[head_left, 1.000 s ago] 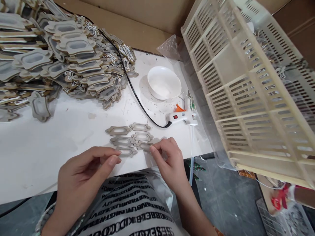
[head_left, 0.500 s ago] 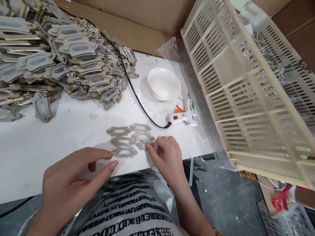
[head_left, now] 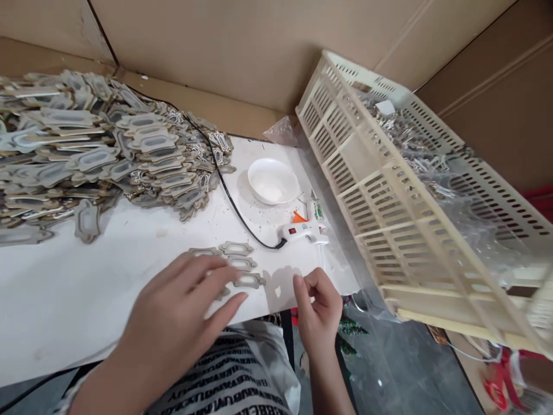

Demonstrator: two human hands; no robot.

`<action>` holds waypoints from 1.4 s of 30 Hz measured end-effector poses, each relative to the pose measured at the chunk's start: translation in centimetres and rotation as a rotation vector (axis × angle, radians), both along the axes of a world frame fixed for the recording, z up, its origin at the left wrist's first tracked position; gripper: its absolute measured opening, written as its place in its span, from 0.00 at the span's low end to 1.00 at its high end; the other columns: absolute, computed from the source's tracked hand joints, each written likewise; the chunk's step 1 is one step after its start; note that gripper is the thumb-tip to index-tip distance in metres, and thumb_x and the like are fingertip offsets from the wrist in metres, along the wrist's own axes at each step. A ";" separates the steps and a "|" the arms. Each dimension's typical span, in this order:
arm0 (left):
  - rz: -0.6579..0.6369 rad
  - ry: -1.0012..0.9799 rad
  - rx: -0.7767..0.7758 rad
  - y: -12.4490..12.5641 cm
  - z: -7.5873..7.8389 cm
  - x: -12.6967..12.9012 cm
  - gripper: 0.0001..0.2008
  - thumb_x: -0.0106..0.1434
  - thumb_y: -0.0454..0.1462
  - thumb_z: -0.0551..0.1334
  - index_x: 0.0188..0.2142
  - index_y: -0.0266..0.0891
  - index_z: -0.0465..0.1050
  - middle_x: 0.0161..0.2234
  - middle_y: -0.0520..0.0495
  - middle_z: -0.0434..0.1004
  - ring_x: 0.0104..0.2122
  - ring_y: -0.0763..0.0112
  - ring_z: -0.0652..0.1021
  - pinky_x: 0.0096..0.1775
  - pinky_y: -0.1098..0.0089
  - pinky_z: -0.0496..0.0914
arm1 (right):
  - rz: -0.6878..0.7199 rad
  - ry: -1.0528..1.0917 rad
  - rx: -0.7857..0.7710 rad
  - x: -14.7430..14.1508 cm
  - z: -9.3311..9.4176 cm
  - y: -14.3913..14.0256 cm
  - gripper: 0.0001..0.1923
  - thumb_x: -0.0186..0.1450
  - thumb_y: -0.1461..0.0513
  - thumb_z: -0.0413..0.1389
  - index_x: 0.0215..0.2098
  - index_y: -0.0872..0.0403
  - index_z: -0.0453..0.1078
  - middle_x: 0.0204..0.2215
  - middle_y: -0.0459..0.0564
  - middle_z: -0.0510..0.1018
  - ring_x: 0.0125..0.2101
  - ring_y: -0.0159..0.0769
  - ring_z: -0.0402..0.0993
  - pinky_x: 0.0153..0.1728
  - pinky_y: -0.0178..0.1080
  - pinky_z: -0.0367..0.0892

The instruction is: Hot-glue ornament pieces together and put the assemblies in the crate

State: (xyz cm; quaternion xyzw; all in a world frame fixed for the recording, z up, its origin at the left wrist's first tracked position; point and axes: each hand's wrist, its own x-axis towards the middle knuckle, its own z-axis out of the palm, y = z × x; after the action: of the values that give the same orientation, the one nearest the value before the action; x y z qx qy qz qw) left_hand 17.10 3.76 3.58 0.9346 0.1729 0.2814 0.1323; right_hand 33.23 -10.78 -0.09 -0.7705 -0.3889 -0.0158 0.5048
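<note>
Small grey plates with an oblong window, shaped like label frames (head_left: 249, 280), lie in two short columns near the table's front edge. My left hand (head_left: 185, 305) hovers over the left column with thumb and fingers apart, holding nothing, and covers part of it. To the right of the plates, my right hand (head_left: 320, 308) is raised near the table edge, fingers curled in and thumb against them. Whether anything is inside that hand is hidden. Beyond the hands a white hot glue gun (head_left: 298, 231) with an orange trigger lies on its side.
A large heap of similar plates (head_left: 147, 141) fills the back left. A white bowl (head_left: 273, 182) stands behind the glue gun, whose black cable (head_left: 235, 204) crosses the table. At right a cream slatted crate (head_left: 367, 167) holds metallic pieces and plastic bags. Cardboard walls (head_left: 207, 52) enclose the back.
My right hand has left the plates and moved right, its fingers curled. My left hand has moved right over the left column. The camera view has tilted up.
</note>
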 end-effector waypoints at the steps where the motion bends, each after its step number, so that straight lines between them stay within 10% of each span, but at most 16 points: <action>1: -0.034 0.040 0.010 -0.1 0.6 1.6 0.06 0.69 0.38 0.60 0.44 0.40 0.71 0.39 0.47 0.77 0.37 0.62 0.76 0.39 0.63 0.71 | 0.000 0.023 0.031 0.1 -0.1 -0.1 0.22 0.71 0.60 0.54 0.21 0.51 0.53 0.19 0.38 0.55 0.21 0.29 0.53 0.22 0.34 0.51; 4: -0.063 0.407 -0.023 -0.6 1.7 7.1 0.10 0.65 0.35 0.63 0.45 0.37 0.72 0.39 0.43 0.78 0.40 0.55 0.77 0.37 0.61 0.73 | 0.040 0.038 0.103 0.1 0.0 -0.5 0.23 0.74 0.56 0.51 0.22 0.52 0.52 0.19 0.38 0.55 0.21 0.29 0.53 0.23 0.34 0.51; 12: -0.065 0.513 -0.034 -0.7 0.4 16.1 0.10 0.69 0.30 0.58 0.50 0.32 0.69 0.36 0.45 0.77 0.36 0.65 0.79 0.37 0.65 0.76 | 0.287 -0.014 0.080 -1.1 -0.6 -3.0 0.21 0.75 0.59 0.46 0.23 0.52 0.51 0.20 0.40 0.57 0.24 0.29 0.57 0.25 0.35 0.52; 21: -0.097 0.290 0.001 -0.1 0.9 13.4 0.18 0.60 0.21 0.51 0.48 0.34 0.63 0.26 0.48 0.74 0.26 0.62 0.78 0.26 0.69 0.71 | 0.431 0.009 0.133 -1.6 -2.6 -2.4 0.13 0.68 0.64 0.50 0.25 0.50 0.57 0.21 0.42 0.63 0.22 0.32 0.63 0.23 0.36 0.55; 29: 0.007 -0.177 -0.086 -0.6 1.8 12.2 0.06 0.69 0.34 0.55 0.45 0.41 0.59 0.34 0.48 0.76 0.32 0.63 0.81 0.32 0.68 0.73 | 0.303 0.186 0.081 -0.5 -0.7 -0.1 0.04 0.65 0.62 0.57 0.37 0.49 0.66 0.29 0.43 0.72 0.28 0.33 0.69 0.30 0.35 0.65; 35: 0.061 -0.357 -0.211 -2.5 1.5 12.3 0.10 0.70 0.36 0.56 0.48 0.42 0.56 0.36 0.49 0.76 0.35 0.66 0.82 0.32 0.72 0.73 | 0.255 0.555 0.371 3.3 2.1 3.3 0.24 0.71 0.47 0.45 0.61 0.47 0.59 0.56 0.59 0.71 0.54 0.45 0.72 0.47 0.50 0.73; 42: -0.029 -0.253 -0.215 -3.0 2.6 10.9 0.06 0.68 0.35 0.58 0.43 0.41 0.61 0.37 0.49 0.78 0.33 0.64 0.82 0.32 0.69 0.73 | 0.230 0.729 0.398 4.6 6.2 5.9 0.19 0.64 0.49 0.58 0.44 0.54 0.73 0.41 0.54 0.82 0.45 0.44 0.78 0.48 0.47 0.70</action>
State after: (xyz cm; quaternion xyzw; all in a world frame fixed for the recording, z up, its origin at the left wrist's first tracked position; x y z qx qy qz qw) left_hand 27.99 0.77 6.17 0.8746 0.1704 0.3748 0.2561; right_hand 37.80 -4.91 6.09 -0.5648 -0.2578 0.2392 0.7466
